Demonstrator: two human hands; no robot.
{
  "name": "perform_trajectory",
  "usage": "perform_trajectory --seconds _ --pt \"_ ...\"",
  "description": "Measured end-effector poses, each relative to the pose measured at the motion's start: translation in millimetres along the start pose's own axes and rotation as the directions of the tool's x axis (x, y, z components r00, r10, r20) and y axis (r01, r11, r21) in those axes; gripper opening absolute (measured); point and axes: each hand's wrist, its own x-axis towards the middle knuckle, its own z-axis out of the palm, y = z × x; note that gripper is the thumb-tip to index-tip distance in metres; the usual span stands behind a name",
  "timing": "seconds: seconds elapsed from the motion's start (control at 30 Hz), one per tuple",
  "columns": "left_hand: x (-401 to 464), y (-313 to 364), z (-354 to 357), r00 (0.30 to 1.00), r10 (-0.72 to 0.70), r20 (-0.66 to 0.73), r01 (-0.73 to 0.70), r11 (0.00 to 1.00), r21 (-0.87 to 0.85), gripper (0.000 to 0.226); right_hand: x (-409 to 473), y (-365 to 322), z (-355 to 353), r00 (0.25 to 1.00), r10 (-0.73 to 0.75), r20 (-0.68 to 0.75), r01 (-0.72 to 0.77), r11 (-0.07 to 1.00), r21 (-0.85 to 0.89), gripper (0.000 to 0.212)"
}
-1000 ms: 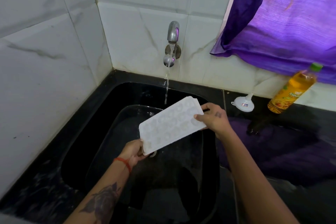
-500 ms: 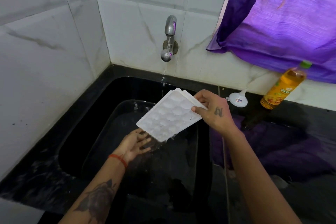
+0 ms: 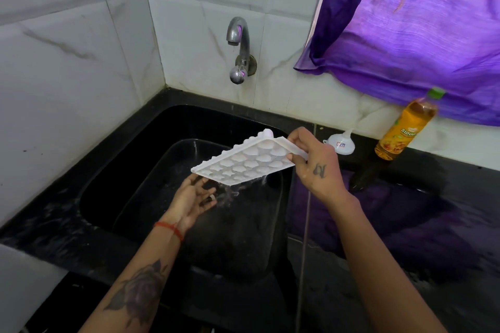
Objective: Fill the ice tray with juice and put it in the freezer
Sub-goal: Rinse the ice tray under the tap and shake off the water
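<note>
R hand (image 3: 315, 167) pinches the tray (image 3: 243, 161) at its right short edge, thumb on top, fingers under, closed on the rim. Tray is white, held in the air over the sink (image 3: 130, 143), tilted w/ its left-front corner lowest. Rounded cell bottoms face the camera, so it looks flipped underside-up. Water runs off the low front edge in a thin sheet + spray, falling into the sink.

L hand (image 3: 193, 199) is below the tray's low corner, palm up, fingers spread apart and loosely curled, holding nothing. Can't tell if fingertips touch the tray corner; they're right at it. Red thread band on the L wrist, tattoo on the L forearm, small tattoo on the back of the R hand.

Inside the black sink sits a clear tub (image 3: 162, 170); the tray hangs above it. Tap (image 3: 239, 48) on the tiled wall behind, spout up, only a drip at the nozzle, no stream.

Counter (image 3: 405, 224) is black and wet, reflecting purple. On it, right of the sink against the wall: white funnel (image 3: 339, 142) standing mouth-down, just behind the R hand. Further right, juice bottle (image 3: 405, 127) upright, orange liquid, green cap on, well apart from the tray. Purple curtain (image 3: 419, 21) hangs above the bottle, lower edge just behind its cap.
</note>
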Motion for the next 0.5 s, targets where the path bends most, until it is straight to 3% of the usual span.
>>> perform_trajectory --seconds 0.13,0.27,0.33,0.43,0.5 --pt "-19 -8 13 0.998 0.056 -0.038 -0.057 0.998 -0.011 0.066 -11 7 -14 0.996 -0.082 0.037 0.080 0.995 0.055 0.043" --pt "-39 -5 30 0.985 0.148 -0.088 -0.149 0.989 -0.003 0.062 -8 13 -31 0.987 -0.146 0.066 0.144 0.989 0.028 0.048" --pt "-48 2 33 0.967 0.235 -0.102 -0.235 0.972 0.016 0.064 -6 11 -40 0.982 -0.189 -0.006 0.189 0.982 0.025 0.050" --pt "-56 12 33 0.921 0.381 -0.085 -0.384 0.923 -0.023 0.066 -7 8 -41 0.932 -0.257 -0.254 0.278 0.959 0.049 0.051" --pt "-55 3 29 0.922 0.381 -0.069 -0.380 0.925 0.031 0.059 -16 12 -27 0.912 -0.269 -0.310 0.310 0.946 0.091 0.050"
